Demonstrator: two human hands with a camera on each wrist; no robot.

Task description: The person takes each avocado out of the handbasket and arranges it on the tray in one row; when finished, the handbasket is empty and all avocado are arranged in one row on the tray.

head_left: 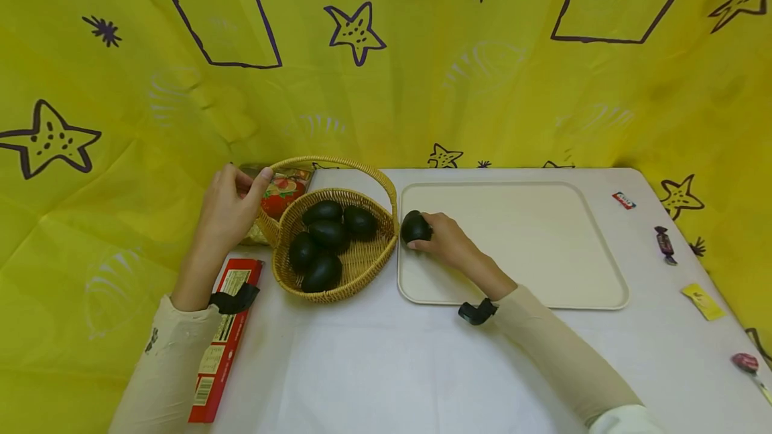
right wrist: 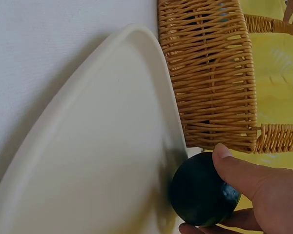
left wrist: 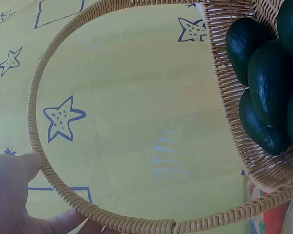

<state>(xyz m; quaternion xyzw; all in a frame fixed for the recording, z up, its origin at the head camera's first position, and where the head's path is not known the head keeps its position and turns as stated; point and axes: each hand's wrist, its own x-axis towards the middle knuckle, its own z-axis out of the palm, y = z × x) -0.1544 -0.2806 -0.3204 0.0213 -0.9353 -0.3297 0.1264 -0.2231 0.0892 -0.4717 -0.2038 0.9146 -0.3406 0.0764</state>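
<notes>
Avocado (head_left: 415, 226) in the right hand (head_left: 443, 238), dark and round, gripped by curled fingers and thumb at the near left corner of the cream tray (head_left: 543, 286), close against the tray's rim; whether it rests on the tray or hangs just above it I cannot tell. The wrist view shows the thumb (right wrist: 234, 170) pressed over the fruit, with the wicker basket (head_left: 356, 266) just beside it.

The basket sits on the white table (head_left: 362, 367), touching the tray's left edge or nearly so, and holds five more dark avocados (head_left: 328, 233). The left hand (head_left: 229, 209) is at the basket's far left side, thumb and fingers closed on the handle (left wrist: 36, 126) where it arches up.

Behind the basket lies a colourful packet (head_left: 283, 193). A red box (head_left: 220, 340) lies under the left forearm. A few wrapped sweets (head_left: 665, 244) lie scattered along the table's right edge, against the yellow star-printed cloth (head_left: 386, 72).
</notes>
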